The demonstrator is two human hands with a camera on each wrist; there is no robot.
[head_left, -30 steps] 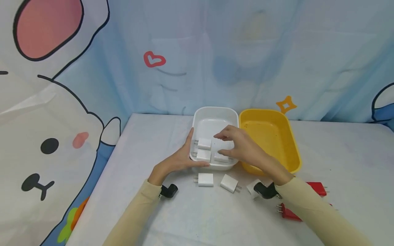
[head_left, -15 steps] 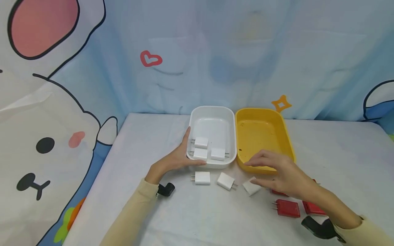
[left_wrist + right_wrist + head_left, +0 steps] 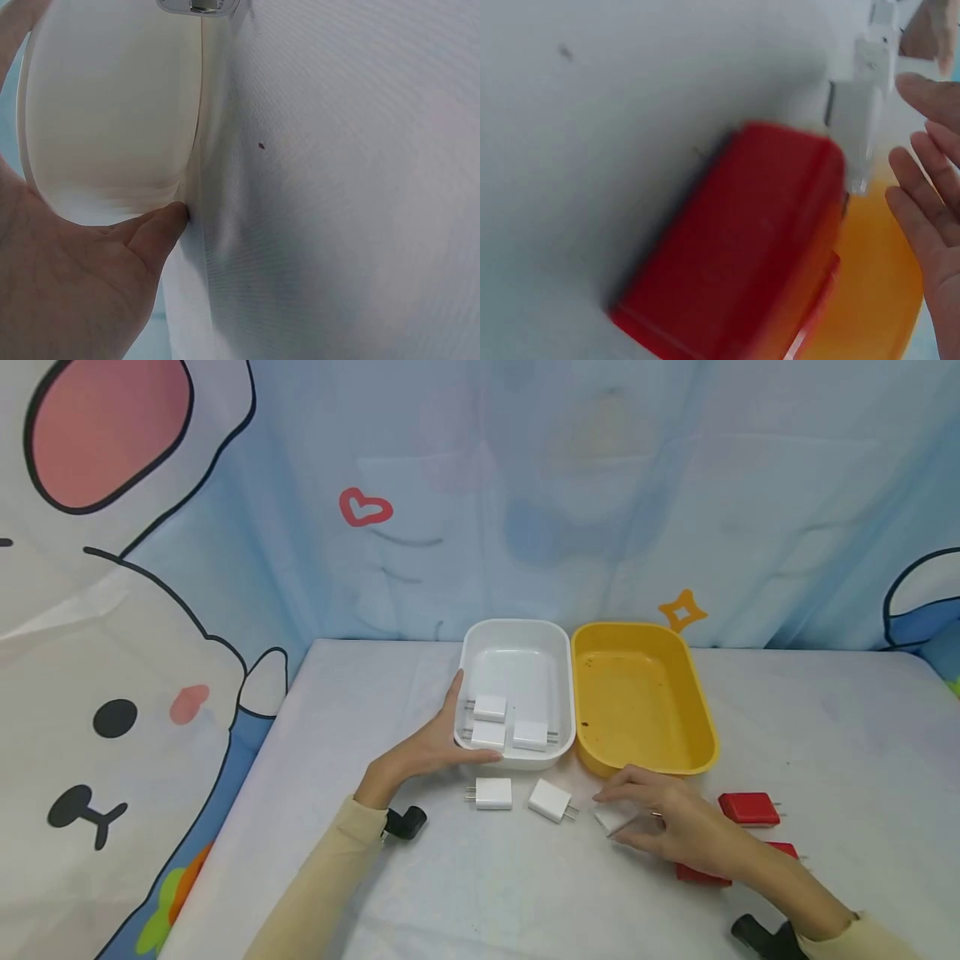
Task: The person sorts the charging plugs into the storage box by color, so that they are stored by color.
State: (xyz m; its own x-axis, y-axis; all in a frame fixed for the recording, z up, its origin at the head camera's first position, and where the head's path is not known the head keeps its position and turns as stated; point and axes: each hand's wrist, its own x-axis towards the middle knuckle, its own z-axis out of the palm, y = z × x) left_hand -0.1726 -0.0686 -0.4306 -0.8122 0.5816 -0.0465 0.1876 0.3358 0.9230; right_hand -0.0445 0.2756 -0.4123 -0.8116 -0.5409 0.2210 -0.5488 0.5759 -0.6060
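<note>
My left hand [image 3: 423, 745] holds the near left corner of a white tray [image 3: 517, 639], thumb along the front wall and fingers along the left side. In the left wrist view, bent fingertips [image 3: 171, 225] press low against the tray's wall. Several white plug-in chargers lie inside, among them one charger [image 3: 530, 736] at the right. My right hand [image 3: 675, 822] reaches around a white charger [image 3: 613, 816] on the table, partly hidden by the fingers. In the right wrist view, its thumb and fingers are spread, with a gap to the white charger [image 3: 853, 120].
A yellow tray [image 3: 648, 752] stands against the white one's right side. Two white chargers, one at left [image 3: 493, 794] and one tilted [image 3: 551, 800], lie before the trays. Red chargers [image 3: 750, 809] lie at right, some partly behind my right forearm. A patterned curtain [image 3: 480, 510] hangs behind.
My right hand has left the white tray, where a charger now lies at the right, and moved right and nearer to the loose white charger. The left hand has stayed on the tray.
</note>
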